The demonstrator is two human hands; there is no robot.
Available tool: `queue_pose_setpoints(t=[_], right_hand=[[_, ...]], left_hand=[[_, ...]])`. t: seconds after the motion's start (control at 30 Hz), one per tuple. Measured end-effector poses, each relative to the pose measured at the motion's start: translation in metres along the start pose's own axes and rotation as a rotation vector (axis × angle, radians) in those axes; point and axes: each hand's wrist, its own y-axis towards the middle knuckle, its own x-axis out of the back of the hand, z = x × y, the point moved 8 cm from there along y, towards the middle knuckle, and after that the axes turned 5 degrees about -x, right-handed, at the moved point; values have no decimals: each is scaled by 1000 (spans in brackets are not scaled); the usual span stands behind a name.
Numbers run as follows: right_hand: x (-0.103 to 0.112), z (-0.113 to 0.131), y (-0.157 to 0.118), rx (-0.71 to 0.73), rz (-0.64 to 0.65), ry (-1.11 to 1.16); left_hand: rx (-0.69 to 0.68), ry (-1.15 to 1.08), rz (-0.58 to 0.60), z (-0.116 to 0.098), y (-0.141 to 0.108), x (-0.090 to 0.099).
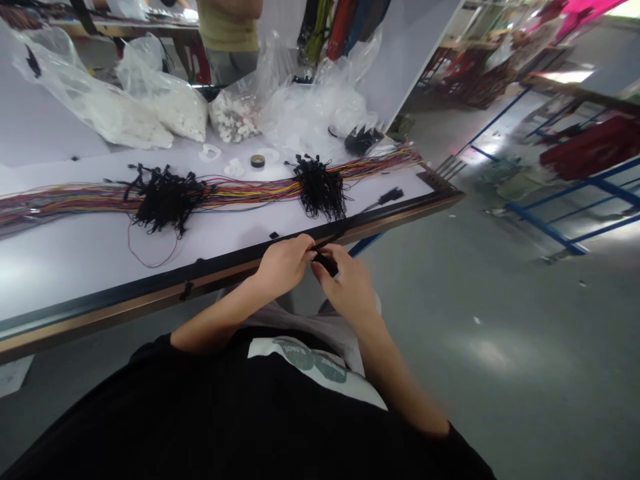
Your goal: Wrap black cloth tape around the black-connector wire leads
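Observation:
At the front edge of the workbench, my left hand (286, 265) and my right hand (347, 277) meet, both with fingers closed. Between them runs a black cable (334, 235), which passes over the edge onto the bench and ends at a dark connector (391, 195). My left fingertips pinch the cable. In my right hand is a black piece (326, 263), partly hidden by the fingers; whether it belongs to the same cable I cannot tell. Beyond the hands, a bunch of short black cables (323, 189) lies across long coloured wires (260, 193).
Another black bunch (167, 198) lies on the wires farther left. Clear bags (175, 107) of white parts and a roll of tape (257, 161) sit behind. A dark rail (135, 283) borders the bench. A person (229, 33) is across it; a blue-framed cart (550, 230) stands right.

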Motion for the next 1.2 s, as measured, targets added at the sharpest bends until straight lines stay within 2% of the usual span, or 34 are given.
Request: queue_pose_setpoints(t=[0.1, 0.17, 0.27, 0.33, 0.4, 0.53, 0.7, 0.9, 1.0, 1.1, 1.17, 1.2], right_hand=[[-1, 9, -2, 35, -29, -347], [-3, 11, -2, 68, -37, -473], [-7, 11, -1, 164, -19, -505], [-11, 9, 1, 215, 39, -501], [-15, 6, 3, 232, 110, -521], [-24, 4, 1, 272, 201, -576], [-33, 2, -8, 365, 234, -579], [-41, -7, -15, 387, 326, -596], [-44, -7, -17, 358, 321, -585], [-43, -13, -12, 331, 284, -605], [-34, -29, -1, 272, 236, -635], [-26, -43, 6, 193, 198, -651]], left_hand=[[63, -111, 34, 4, 2, -4], [95, -267, 49, 8, 3, -9], [222, -653, 113, 17, 2, -22], [313, -890, 168, 20, -1, -30], [366, -998, 216, 20, -4, -35], [426, -867, 243, 21, -10, -34], [456, -656, 350, 23, -21, -44], [353, -369, 479, 22, -28, -55], [344, -359, 468, 17, -27, -53], [402, -410, 447, 12, -32, -51], [413, -459, 530, 5, -42, -54], [383, -498, 602, -2, -48, -58]])
